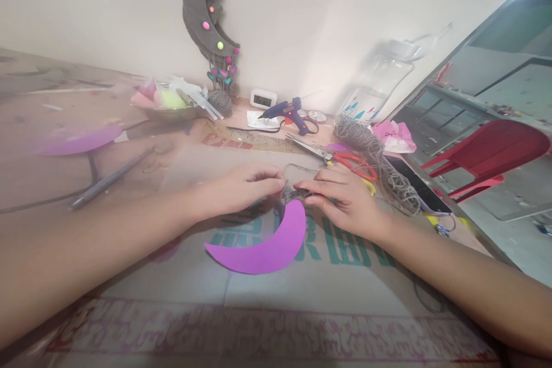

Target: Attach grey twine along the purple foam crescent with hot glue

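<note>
A purple crescent (263, 250) hangs or rests in front of me, its upper tip wrapped in grey yarn (288, 192). My left hand (254, 187) pinches at the wrapped tip with thumb and forefinger. From the right, my right hand (340, 195) has its fingers closed on a small bundle of grey yarn beside that tip. A thin strand loops up between the two hands. Scissors with red handles (356, 165) lie just behind my right hand, and a loose skein of grey yarn (366, 141) stretches behind them.
A blue glue gun (287, 112), a small white clock (263, 98) and a bowl (166, 112) of coloured pieces line the wall. A clear jug (375, 80) stands back right, a phone (416, 184) near the right edge. A grey crescent decoration (200, 17) hangs above.
</note>
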A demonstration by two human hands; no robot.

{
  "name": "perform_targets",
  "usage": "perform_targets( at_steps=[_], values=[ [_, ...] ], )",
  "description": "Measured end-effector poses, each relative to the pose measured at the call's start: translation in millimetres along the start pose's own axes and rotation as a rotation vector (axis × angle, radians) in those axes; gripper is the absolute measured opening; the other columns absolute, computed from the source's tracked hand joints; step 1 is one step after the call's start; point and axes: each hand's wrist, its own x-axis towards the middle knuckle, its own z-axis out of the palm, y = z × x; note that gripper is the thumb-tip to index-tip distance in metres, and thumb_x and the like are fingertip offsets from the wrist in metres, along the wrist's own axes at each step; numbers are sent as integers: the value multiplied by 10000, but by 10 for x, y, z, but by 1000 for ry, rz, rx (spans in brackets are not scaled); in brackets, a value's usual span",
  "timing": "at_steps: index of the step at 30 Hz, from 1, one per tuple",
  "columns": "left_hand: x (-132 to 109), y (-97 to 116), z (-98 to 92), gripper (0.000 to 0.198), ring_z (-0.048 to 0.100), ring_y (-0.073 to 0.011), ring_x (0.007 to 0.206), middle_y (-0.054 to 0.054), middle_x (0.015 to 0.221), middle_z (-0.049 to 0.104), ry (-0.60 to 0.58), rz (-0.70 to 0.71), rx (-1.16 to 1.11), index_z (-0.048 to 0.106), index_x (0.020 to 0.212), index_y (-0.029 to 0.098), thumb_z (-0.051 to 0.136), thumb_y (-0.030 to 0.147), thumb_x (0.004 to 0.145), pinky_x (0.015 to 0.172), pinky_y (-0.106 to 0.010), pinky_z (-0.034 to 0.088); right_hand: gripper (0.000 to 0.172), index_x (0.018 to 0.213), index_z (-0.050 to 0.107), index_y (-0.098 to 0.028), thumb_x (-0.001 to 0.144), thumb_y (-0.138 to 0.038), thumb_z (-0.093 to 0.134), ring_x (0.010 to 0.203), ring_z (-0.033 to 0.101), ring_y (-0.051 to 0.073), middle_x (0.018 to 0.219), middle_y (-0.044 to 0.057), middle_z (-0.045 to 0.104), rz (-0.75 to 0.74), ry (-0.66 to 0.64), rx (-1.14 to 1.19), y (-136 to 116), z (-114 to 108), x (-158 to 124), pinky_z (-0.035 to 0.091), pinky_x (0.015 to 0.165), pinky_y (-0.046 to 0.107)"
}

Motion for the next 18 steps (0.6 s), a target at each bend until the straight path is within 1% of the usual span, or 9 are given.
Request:
perform_targets(
  at_steps=[12,18],
  values=[
    [-11,-1,-5,271,481,-115,589,6,673,520,-14,22,0,531,734,176,428,378,884,525,-226,374,225,1073,682,-225,897,-321,579,670,523,134,716,2,604,-10,-5,2,23,10,-12,342,645,297],
    [-5,7,7,260,472,-112,552,17,633,515,5,8,-2,507,703,185,434,374,867,503,-223,370,231,1062,682,-206,919,-318,539,670,521,141,711,14,600,11,14,14,-5,-7,-5,345,644,302]
  ],
)
